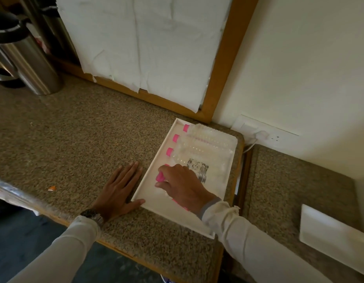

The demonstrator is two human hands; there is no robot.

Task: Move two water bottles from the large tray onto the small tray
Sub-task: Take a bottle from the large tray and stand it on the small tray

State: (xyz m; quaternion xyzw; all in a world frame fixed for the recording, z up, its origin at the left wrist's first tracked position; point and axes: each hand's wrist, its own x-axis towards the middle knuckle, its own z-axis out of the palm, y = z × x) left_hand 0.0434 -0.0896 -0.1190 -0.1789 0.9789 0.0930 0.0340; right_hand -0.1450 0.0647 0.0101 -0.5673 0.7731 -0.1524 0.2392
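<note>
A large white tray point(148, 174) lies on the speckled counter, holding several clear water bottles point(205, 148) with pink caps, all lying flat. My right hand point(183, 184) reaches into the tray and closes around the neck of one bottle, whose pink cap point(160, 177) shows between my fingers. Another pink cap peeks out under my right wrist. My left hand point(120, 188) rests flat on the counter, fingers spread, touching the tray's left rim. The small white tray point(328, 231) sits on the lower counter at the right, with nothing in it.
Steel flasks point(30, 58) stand at the back left. A paper-covered wooden-framed board point(144, 48) leans behind the tray. A wall socket with a plug point(264, 133) is beside the tray's far corner. A gap separates the two counters.
</note>
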